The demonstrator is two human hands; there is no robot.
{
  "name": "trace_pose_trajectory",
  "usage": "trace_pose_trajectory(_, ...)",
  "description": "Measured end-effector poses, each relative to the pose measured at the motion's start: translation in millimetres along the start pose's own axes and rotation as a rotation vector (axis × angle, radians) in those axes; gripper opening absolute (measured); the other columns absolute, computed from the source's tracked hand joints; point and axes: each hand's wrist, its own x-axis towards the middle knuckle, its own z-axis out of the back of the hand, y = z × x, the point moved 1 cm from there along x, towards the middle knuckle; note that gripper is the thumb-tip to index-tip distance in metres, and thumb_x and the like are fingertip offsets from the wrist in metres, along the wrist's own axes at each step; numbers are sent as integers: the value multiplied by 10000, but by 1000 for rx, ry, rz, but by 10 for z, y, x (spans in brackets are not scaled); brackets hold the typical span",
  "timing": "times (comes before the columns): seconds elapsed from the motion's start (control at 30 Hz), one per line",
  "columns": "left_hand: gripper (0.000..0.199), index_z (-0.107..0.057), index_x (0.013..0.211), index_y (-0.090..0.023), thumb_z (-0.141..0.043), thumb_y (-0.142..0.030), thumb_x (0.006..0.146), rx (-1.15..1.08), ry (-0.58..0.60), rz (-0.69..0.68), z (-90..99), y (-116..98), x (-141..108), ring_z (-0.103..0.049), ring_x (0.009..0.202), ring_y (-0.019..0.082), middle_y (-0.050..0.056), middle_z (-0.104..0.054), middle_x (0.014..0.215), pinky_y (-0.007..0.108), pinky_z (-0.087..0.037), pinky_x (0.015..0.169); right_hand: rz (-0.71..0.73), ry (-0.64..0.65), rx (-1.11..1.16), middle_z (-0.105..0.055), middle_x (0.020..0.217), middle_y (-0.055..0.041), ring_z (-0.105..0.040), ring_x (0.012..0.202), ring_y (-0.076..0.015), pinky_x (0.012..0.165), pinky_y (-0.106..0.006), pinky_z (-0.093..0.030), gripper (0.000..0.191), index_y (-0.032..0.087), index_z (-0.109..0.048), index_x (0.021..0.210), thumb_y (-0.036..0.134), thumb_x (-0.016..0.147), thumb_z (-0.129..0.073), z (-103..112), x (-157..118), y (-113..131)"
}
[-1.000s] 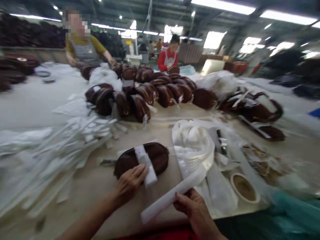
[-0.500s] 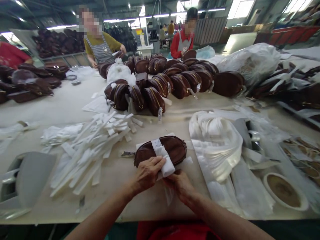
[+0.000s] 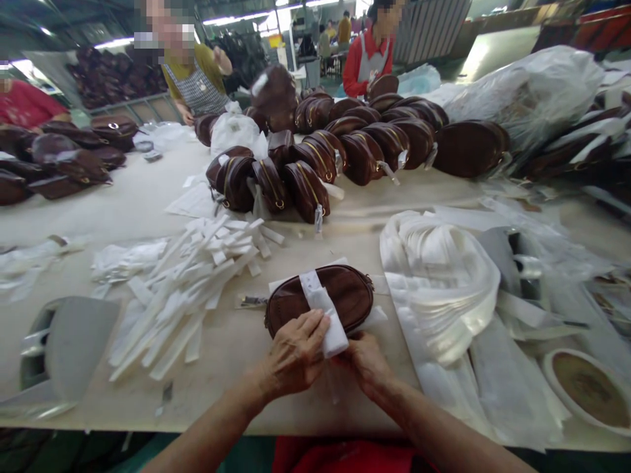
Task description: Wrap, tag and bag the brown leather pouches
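A dark brown oval bag (image 3: 286, 305) lies on the table close in front of me, a white wrapping strip (image 3: 323, 302) running across its middle and over its near edge. My left hand (image 3: 298, 348) presses its fingers together on the strip at the bag's near side. Just right of it, my right hand (image 3: 365, 361) is closed by the strip's lower end; its fingertips are partly hidden and what they pinch cannot be made out. A zipper pull in clear wrap (image 3: 254, 301) sticks out at the bag's left.
Loose white strips (image 3: 187, 289) lie to the left, a grey tape dispenser (image 3: 73, 348) beyond them. A bundle of white sleeves (image 3: 444, 289), another dispenser (image 3: 507, 256) and a tape roll (image 3: 586, 387) are right. Brown bags (image 3: 305, 190) stand ahead; people work across the table.
The view has tilted down slightly. Both hands stay at the bag with little movement. Across the table, a person's arm has risen and a large brown bag now stands up beside it.
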Motion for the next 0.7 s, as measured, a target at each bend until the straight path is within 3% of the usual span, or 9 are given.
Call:
trace_pose_trajectory(0.1,387,-493,1224,-51,-431,-169,860,105,-85,4,-75,-39,-15,-547,1079,286,184,-568,1180,375,-533,795,53,49,-111,-580,561,12,-487,520,-112,507,-240,-412,186,142,-603,612,274,492,-658,63,-1,24)
trace_pose_trajectory(0.2,343,-513,1206,-58,-364,-142,908,144,-147,19,-143,-59,-43,-550,1086,263,170,-586,1159,343,-522,785,108,93,-270,-563,534,-2,-485,506,-123,476,-242,-386,164,145,-584,550,278,561,-679,274,-78,65)
trace_pose_trajectory(0.23,343,-513,1211,-63,-358,-138,915,153,-151,24,-157,-67,-53,-545,1100,258,168,-584,1165,339,-516,797,198,86,-355,-576,552,-10,-502,523,-132,490,-245,-399,148,149,-595,566,267,594,-680,363,-115,86)
trace_pose_trajectory(0.3,349,-511,1223,-70,-352,-121,917,180,-155,27,-173,-91,-70,-529,1129,254,169,-575,1182,340,-503,827,583,54,-590,-638,671,-36,-572,633,-159,591,-262,-463,68,161,-650,715,224,689,-646,517,-190,151)
trace_pose_trajectory(0.37,351,-509,1227,-61,-353,-108,916,209,-157,30,-185,-120,-82,-514,1153,263,177,-564,1200,351,-492,850,1101,80,-879,-681,871,-70,-619,841,-187,773,-307,-495,192,180,-656,950,149,783,-565,582,-244,233)
trace_pose_trajectory(0.43,349,-510,1222,-48,-351,-106,917,223,-163,42,-205,-147,-90,-506,1162,274,184,-556,1210,361,-486,862,1450,183,-1112,-662,1068,-100,-577,1068,-211,937,-382,-451,356,182,-593,1139,75,813,-497,553,-233,307)
trace_pose_trajectory(0.53,343,-514,1210,-44,-352,-109,914,213,-180,71,-250,-174,-104,-503,1163,275,189,-552,1212,367,-481,865,1615,348,-1276,-628,1172,-114,-515,1188,-223,1023,-449,-391,444,168,-523,1249,62,824,-452,435,-100,391)
trace_pose_trajectory(0.7,373,-514,1217,-79,-429,-148,861,17,-157,166,-200,-178,-112,-496,1147,272,163,-542,1224,389,-482,865,1762,464,-1240,-694,1043,-86,-610,1058,-203,920,-388,-487,309,168,-610,1119,77,869,-453,412,131,374)
